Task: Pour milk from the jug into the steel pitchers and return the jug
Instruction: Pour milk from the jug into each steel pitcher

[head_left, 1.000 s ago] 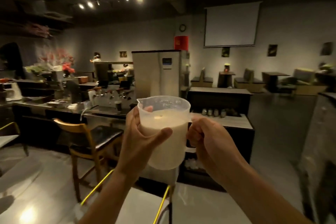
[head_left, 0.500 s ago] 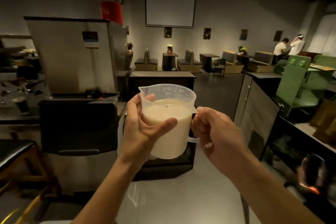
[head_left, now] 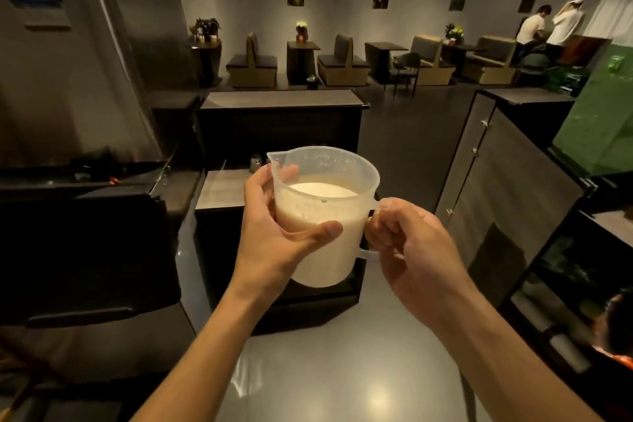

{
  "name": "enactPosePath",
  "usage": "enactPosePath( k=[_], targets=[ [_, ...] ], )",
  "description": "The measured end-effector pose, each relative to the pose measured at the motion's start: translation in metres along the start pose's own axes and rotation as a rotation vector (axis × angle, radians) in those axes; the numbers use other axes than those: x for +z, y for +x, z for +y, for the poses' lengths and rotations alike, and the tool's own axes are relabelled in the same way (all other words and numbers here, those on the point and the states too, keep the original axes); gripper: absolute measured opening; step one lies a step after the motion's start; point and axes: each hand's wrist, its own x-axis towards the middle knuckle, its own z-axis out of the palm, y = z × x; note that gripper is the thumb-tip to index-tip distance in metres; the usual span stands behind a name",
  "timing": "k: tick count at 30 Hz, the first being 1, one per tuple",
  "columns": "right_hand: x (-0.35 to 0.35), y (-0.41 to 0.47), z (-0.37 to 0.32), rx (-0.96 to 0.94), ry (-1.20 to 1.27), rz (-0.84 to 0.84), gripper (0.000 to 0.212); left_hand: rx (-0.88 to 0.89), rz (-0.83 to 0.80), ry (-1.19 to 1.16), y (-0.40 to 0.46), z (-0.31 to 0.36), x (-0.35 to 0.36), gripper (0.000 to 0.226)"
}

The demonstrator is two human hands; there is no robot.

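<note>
A translucent plastic jug (head_left: 325, 216), well over half full of milk, is held upright in the air at chest height in the middle of the view. My left hand (head_left: 274, 236) wraps around the jug's left side, thumb across its front. My right hand (head_left: 407, 250) is closed on the jug's handle at the right. The spout points to the upper left. No steel pitcher can be made out with certainty; a small dark metal object (head_left: 256, 163) stands on the low counter behind the jug.
A tall steel machine (head_left: 89, 62) and a dark appliance (head_left: 85, 250) stand close on the left. A low dark counter (head_left: 281, 106) lies ahead, a grey cabinet (head_left: 507, 181) to the right. Shiny floor runs between them. Booth seats and two persons (head_left: 548, 27) are far back.
The view has swung to the right and tilted down; the steel machine slid to the left edge. The jug stays in both hands, now seen more from above.
</note>
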Motion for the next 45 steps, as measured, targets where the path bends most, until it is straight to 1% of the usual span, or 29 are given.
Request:
enactPosePath(
  k=[6,11,14,19,28,33,38,40,43,44,45],
  targets=[
    [-0.035,0.126,0.046,0.037,-0.037,-0.038,0.035,-0.068,0.001,0.003,0.090,-0.087,0.025,0.112],
    [-0.062,0.239,0.075,0.079,-0.025,-0.036,0.034,-0.126,0.038,0.026,0.174,-0.148,0.047,0.116],
    [-0.071,0.292,0.087,0.109,-0.038,-0.033,0.033,-0.143,0.037,0.046,0.217,-0.174,0.054,0.118],
    [-0.080,0.383,0.118,0.165,0.032,-0.009,0.034,-0.187,0.031,0.055,0.293,-0.233,0.058,0.110],
    [-0.080,0.529,0.188,0.200,0.045,0.018,0.040,-0.299,0.028,0.020,0.406,-0.346,0.048,0.115],
    [-0.074,0.595,0.221,0.223,0.067,0.047,0.030,-0.328,0.030,0.021,0.453,-0.397,0.041,0.117],
    [-0.077,0.650,0.238,0.256,0.120,0.065,0.029,-0.355,0.022,0.007,0.501,-0.435,0.039,0.118],
    [-0.081,0.670,0.246,0.268,0.134,0.060,0.035,-0.369,0.015,-0.001,0.517,-0.445,0.042,0.117],
    [-0.087,0.692,0.251,0.294,0.132,0.044,0.061,-0.392,0.004,-0.010,0.536,-0.456,0.046,0.115],
    [-0.089,0.697,0.252,0.310,0.126,0.051,0.063,-0.401,-0.006,-0.011,0.541,-0.459,0.048,0.115],
    [-0.091,0.701,0.252,0.317,0.118,0.059,0.058,-0.414,-0.015,-0.015,0.544,-0.463,0.050,0.115]
  ],
)
